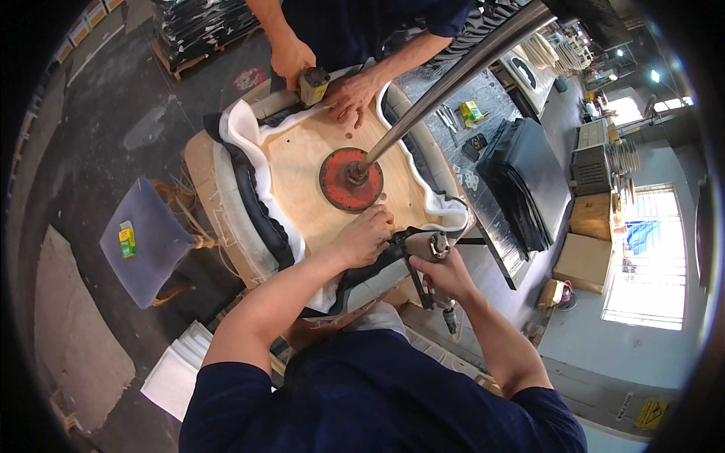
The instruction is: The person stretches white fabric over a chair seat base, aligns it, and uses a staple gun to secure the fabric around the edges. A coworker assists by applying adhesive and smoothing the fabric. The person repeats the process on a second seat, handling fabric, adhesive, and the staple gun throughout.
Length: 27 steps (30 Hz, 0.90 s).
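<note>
A plywood seat panel (302, 177) lies before me, edged with white padding (260, 162) and black cover material (253, 200). A red round plate (332, 175) on a metal rod (445, 83) presses on its middle. My left hand (368, 236) is closed on the black cover at the near edge, fingers curled over the wood. My right hand (447, 273) grips a pneumatic staple gun (428, 245), its nose close to my left hand at the near right edge. Across the panel, a co-worker's hand (291, 60) holds another staple gun (313, 84); their other hand (351, 98) rests on the far edge.
At right, a metal-topped table (445, 136) carries stacked black sheets (529, 181) and a small yellow-green box (472, 113). To the left stands a stool (147, 241) with another small box (127, 238) on it. White foam sheets (177, 370) lie at the lower left.
</note>
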Tool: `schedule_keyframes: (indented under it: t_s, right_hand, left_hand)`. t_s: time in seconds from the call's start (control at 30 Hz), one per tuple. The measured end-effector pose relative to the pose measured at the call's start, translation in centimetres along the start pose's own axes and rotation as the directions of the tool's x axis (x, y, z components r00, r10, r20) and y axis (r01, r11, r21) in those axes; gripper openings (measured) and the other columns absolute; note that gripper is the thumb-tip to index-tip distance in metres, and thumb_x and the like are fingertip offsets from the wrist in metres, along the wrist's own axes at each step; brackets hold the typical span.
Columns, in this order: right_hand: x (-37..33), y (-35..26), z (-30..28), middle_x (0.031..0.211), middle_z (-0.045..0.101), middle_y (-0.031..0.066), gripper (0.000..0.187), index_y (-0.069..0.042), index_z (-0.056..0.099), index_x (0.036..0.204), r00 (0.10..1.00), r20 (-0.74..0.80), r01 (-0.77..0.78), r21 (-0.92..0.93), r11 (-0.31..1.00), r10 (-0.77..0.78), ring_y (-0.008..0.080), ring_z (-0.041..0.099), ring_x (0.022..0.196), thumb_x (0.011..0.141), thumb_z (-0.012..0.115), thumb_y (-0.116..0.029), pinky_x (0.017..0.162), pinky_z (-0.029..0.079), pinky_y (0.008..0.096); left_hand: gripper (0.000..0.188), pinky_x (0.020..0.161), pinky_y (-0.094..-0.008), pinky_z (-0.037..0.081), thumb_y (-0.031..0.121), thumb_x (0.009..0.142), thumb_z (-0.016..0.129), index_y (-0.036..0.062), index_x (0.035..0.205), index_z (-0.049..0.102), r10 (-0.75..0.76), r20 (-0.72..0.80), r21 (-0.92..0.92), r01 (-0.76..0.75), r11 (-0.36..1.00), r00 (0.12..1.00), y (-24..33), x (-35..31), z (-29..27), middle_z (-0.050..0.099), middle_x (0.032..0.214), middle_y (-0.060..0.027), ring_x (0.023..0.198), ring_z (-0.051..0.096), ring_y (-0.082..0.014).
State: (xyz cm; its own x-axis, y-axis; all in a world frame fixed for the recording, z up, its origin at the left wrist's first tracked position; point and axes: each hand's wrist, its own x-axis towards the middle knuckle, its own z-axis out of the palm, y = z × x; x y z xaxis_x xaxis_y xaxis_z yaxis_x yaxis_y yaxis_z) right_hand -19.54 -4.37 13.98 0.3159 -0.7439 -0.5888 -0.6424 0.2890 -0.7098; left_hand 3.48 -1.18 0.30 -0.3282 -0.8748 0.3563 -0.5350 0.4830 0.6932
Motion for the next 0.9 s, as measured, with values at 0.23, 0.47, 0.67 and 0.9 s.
schedule_keyframes:
  t_s: [0.23,0.47,0.67,0.9]
  right_hand:
    - [0.5,-1.9,0.6,0.086,0.071,0.0014,0.027,0.001,0.075,0.114,0.994,0.082,-0.071,0.002,0.997,0.070,0.0089,0.061,0.058,0.100,0.084,-0.020,0.052,0.050,0.0272]
    - [1.7,-1.8,0.9,0.086,0.072,0.0013,0.027,0.000,0.076,0.115,0.986,0.119,-0.117,0.001,0.993,0.116,0.0089,0.059,0.058,0.099,0.085,-0.019,0.051,0.049,0.0289]
    - [2.1,-3.6,1.2,0.083,0.071,0.0011,0.029,-0.001,0.076,0.118,0.985,0.072,-0.139,-0.173,0.975,0.154,0.0098,0.058,0.056,0.097,0.086,-0.019,0.051,0.046,0.0321]
    - [1.3,-2.5,0.7,0.078,0.069,0.0018,0.027,0.000,0.075,0.110,0.991,0.110,-0.077,-0.043,0.996,0.082,0.0102,0.062,0.056,0.099,0.085,-0.022,0.051,0.050,0.0314]
  left_hand:
    - [0.015,0.116,-0.0499,0.047,0.010,0.087,0.081,0.0011,0.092,0.070,-0.017,-0.118,-0.038,0.013,0.999,0.993,-0.3,0.3,0.5,0.056,0.132,-0.0173,0.138,0.053,-0.0415]
    - [0.013,0.112,-0.0476,0.049,0.009,0.087,0.079,0.0008,0.091,0.070,-0.093,-0.110,-0.073,0.085,0.994,0.990,0.2,0.6,0.9,0.057,0.128,-0.0172,0.133,0.056,-0.0383]
    - [0.009,0.113,-0.0445,0.049,0.011,0.083,0.077,0.0026,0.086,0.077,-0.156,-0.008,-0.035,0.155,0.987,0.988,-0.3,1.4,0.9,0.060,0.126,-0.0148,0.133,0.055,-0.0357]
    - [0.008,0.113,-0.0459,0.049,0.012,0.083,0.079,0.0046,0.081,0.075,0.044,-0.001,0.019,-0.044,0.999,0.999,-1.7,2.4,0.6,0.059,0.125,-0.0123,0.134,0.051,-0.0375]
